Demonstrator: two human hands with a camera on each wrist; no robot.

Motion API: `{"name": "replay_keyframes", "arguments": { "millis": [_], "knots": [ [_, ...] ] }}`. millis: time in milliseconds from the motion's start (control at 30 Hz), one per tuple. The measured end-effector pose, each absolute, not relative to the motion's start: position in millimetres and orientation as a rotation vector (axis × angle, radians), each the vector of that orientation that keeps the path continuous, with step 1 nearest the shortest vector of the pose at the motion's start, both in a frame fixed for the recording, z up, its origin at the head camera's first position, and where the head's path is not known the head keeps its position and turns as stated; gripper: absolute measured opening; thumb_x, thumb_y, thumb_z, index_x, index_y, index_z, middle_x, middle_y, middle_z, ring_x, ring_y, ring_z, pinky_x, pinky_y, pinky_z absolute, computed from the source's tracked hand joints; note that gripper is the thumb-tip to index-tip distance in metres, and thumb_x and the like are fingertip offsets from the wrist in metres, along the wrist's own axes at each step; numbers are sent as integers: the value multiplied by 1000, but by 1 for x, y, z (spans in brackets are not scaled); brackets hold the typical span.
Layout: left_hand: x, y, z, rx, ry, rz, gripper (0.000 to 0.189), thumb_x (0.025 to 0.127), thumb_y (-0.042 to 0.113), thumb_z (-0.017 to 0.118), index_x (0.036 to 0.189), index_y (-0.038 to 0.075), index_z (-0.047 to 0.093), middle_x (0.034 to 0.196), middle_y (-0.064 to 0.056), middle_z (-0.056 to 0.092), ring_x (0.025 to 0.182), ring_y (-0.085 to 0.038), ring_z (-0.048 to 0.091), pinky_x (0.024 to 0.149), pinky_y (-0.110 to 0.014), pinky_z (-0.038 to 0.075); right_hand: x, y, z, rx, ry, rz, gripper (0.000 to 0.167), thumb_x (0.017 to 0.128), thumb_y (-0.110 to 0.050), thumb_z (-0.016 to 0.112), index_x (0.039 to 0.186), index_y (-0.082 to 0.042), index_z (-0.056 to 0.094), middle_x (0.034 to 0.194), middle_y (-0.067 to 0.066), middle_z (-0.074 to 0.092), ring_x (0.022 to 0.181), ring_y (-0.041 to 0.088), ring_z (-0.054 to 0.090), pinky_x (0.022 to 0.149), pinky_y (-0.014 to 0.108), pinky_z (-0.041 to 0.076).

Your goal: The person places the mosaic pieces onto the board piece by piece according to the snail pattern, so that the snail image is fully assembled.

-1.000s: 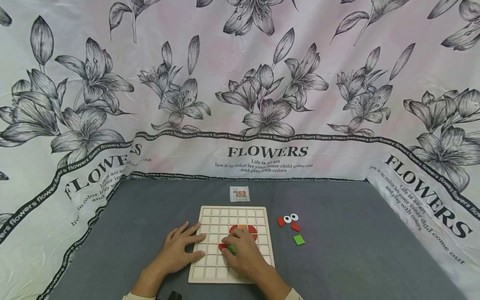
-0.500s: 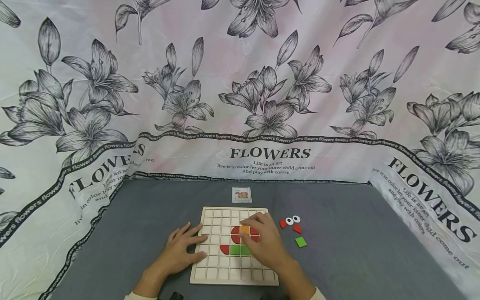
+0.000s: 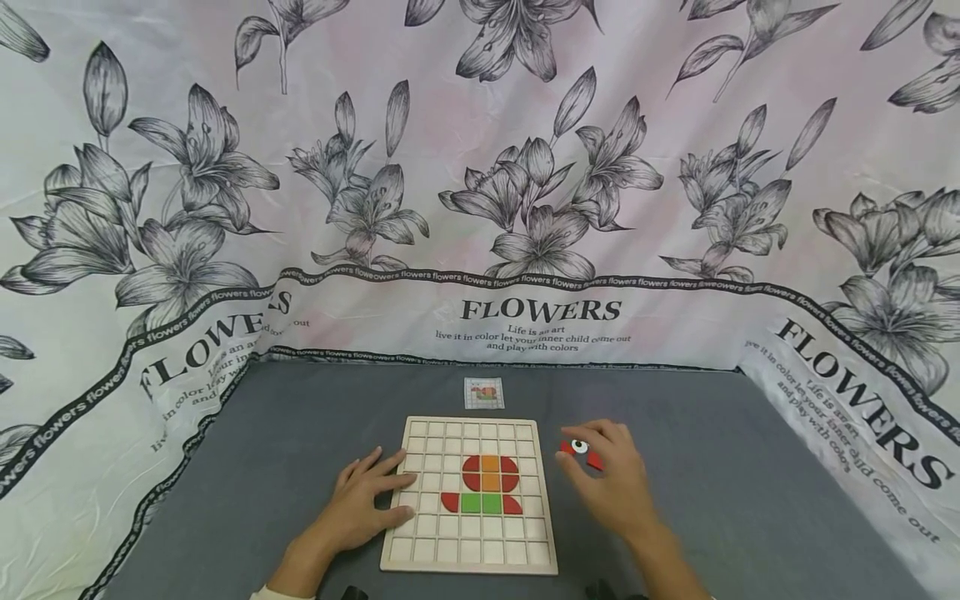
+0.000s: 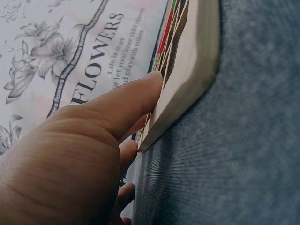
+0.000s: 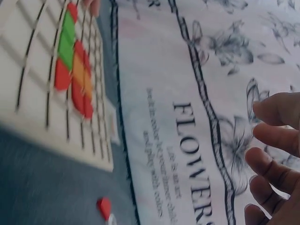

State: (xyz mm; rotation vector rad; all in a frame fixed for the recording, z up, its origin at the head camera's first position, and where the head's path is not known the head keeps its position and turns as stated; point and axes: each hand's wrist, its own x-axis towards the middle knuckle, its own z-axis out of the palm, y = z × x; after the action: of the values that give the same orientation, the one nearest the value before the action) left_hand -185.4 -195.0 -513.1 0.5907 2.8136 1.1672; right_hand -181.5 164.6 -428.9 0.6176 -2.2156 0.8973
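A pale wooden grid board point(image 3: 431, 550) lies on the table with coloured pieces set in its cells. Red quarter-rounds point(image 3: 472, 482) flank two orange squares point(image 3: 490, 472); below, two green squares point(image 3: 482, 503) sit between red end pieces point(image 3: 512, 505). My left hand point(image 3: 367, 502) rests at the board's left edge, thumb and fingers spread on the rim. Off the board's right side, my right hand point(image 3: 613, 477) hovers by a round eye piece point(image 3: 579, 447) and a loose red piece point(image 3: 595, 461). Its fingers are loosely bent, nothing between them in the right wrist view.
A small printed card point(image 3: 483, 393) with a coloured grid picture lies beyond the board. Grey cloth point(image 3: 750, 500) covers the table. Flower-printed curtain point(image 3: 540, 333) encloses the back and sides. My right hand hides part of the loose-piece group.
My right hand has gone from above the coloured pieces to the loose pieces on the right, uncovering the red piece at the green row's right end. The left hand stays at the board's edge.
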Motion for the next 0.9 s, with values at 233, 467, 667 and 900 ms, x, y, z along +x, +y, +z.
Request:
{"name": "replay_keyframes", "arguments": {
  "millis": [233, 467, 667, 900],
  "knots": [
    [-185, -196, -514, 591, 2811, 1181, 52, 84, 44, 73, 126, 15, 67, 150, -8, 39, 141, -42, 17, 107, -62, 3, -182, 189, -444, 498, -2245, 893, 31, 71, -3, 83, 100, -9, 74, 92, -3, 62, 85, 15, 49, 64, 35, 39],
    [-184, -196, -514, 601, 2809, 1186, 52, 84, 44, 73, 126, 14, 68, 149, -9, 39, 140, -43, 17, 106, -63, 3, -185, 210, -464, 375, -2325, 871, 30, 72, -5, 84, 101, -5, 74, 91, 5, 63, 84, 23, 52, 66, 41, 40],
    [-185, -196, -514, 606, 2809, 1185, 52, 84, 45, 73, 126, 14, 68, 149, -9, 39, 140, -43, 17, 106, -64, 4, -185, 220, -477, 257, -2482, 862, 32, 75, -12, 83, 104, -3, 72, 91, 9, 63, 84, 27, 53, 68, 44, 41],
    [-185, -194, -514, 593, 2816, 1168, 52, 84, 45, 73, 126, 15, 68, 149, -8, 39, 141, -42, 17, 107, -63, 4, -187, 226, -491, 107, -2657, 852, 36, 77, -20, 81, 107, -2, 71, 93, 10, 62, 88, 31, 52, 74, 49, 41]
  ]
}}
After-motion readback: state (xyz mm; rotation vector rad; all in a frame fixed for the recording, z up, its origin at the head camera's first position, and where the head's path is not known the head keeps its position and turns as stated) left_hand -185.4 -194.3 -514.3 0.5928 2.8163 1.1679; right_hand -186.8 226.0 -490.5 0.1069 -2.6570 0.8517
